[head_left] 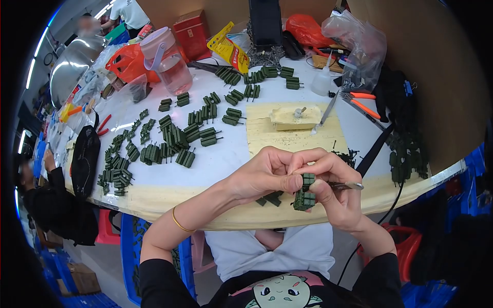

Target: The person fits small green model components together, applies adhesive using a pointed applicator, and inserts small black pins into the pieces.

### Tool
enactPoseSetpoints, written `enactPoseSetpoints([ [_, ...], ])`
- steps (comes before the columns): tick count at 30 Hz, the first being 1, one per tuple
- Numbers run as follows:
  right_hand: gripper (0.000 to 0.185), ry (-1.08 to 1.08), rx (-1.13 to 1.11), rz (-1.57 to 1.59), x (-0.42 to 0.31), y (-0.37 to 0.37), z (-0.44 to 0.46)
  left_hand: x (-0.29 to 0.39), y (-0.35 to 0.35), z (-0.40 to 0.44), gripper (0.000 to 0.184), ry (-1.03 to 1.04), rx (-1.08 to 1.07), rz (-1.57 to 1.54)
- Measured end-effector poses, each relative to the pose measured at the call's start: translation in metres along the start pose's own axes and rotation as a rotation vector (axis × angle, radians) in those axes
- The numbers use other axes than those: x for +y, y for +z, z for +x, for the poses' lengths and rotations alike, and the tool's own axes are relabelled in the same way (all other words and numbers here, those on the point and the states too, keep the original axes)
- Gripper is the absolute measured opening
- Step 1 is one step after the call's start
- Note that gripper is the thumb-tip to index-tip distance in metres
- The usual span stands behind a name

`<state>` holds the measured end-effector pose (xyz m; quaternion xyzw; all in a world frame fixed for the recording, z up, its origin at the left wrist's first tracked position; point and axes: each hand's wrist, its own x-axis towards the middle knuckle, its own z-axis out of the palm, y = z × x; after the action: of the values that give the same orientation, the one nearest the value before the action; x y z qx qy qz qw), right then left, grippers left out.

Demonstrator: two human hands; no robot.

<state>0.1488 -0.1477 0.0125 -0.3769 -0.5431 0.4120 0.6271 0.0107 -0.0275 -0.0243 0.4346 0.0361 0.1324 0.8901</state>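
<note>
Near the table's front edge, my left hand [264,174] and my right hand [341,197] meet around a small dark green moulded model part [304,200]. Thumb and fingers of my left hand pinch its upper end; my right thumb presses its side. A slim metal tool [349,186] juts out from my right hand, its kind hidden by the fingers. Below my hands lie a few dark green pieces [272,197], partly covered. To the left, several similar green parts with thin dark pins [174,136] are spread in rows and clusters.
Behind my hands, a cream block [295,119] and a glue-smeared spatula [324,115] rest on a pale board [259,138]. Orange-handled pliers [364,105] and a squeeze bottle [322,82] are at right. A lidded jug [172,66] stands back left. A blue crate [128,251] sits below.
</note>
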Motion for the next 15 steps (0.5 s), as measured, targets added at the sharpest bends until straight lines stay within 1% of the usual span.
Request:
enactPoseSetpoints([
  [1, 0.017, -0.001, 0.002, 0.0, 0.001, -0.001, 0.0, 0.0, 0.001, 0.001, 0.028, -0.001, -0.001, 0.001],
  [4, 0.02, 0.012, -0.042, 0.03, 0.008, -0.009, 0.007, 0.005, 0.006, 0.005, 0.017, -0.034, 0.059, 0.031],
  [6, 0.02, 0.015, -0.05, 0.037, 0.007, -0.018, 0.013, 0.01, 0.008, 0.008, 0.017, -0.049, 0.075, 0.042],
  [8, 0.02, -0.039, -0.053, -0.081, 0.0, -0.034, 0.024, 0.023, 0.008, 0.009, 0.018, 0.06, 0.044, 0.153],
  [10, 0.026, -0.098, -0.064, -0.193, -0.006, -0.044, 0.032, 0.033, 0.007, 0.008, 0.022, 0.173, 0.019, 0.271],
  [11, 0.026, -0.104, -0.066, -0.188, -0.007, -0.045, 0.032, 0.034, 0.006, 0.008, 0.022, 0.173, 0.022, 0.278],
  [15, 0.034, -0.174, 0.087, -0.514, -0.009, -0.041, 0.025, 0.036, 0.0, 0.007, 0.029, 0.457, 0.129, 0.333],
])
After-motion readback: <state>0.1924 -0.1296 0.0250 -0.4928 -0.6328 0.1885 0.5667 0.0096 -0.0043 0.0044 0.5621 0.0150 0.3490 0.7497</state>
